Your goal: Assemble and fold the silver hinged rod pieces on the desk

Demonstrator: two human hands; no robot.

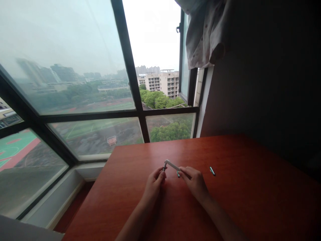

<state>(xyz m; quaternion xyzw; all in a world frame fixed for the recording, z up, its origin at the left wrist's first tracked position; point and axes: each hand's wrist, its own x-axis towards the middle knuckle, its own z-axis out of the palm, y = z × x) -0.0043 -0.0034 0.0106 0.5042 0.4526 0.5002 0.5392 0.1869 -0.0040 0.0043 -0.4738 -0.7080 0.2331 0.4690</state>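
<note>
Pinching a dark-banded stick in my left hand, a pale tube in my right hand; ends appear touching, fingertip hold presumably for fine control.

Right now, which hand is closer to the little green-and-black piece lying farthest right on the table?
Right. The right hand is just left of the green-and-black piece, apart from it; the left hand is farther left.

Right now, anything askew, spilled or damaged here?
Nothing stands out; no visible spill or damage. The white tube in the right hand appears to meet the slim piece in the left hand at an angle, likely just handling.
</note>
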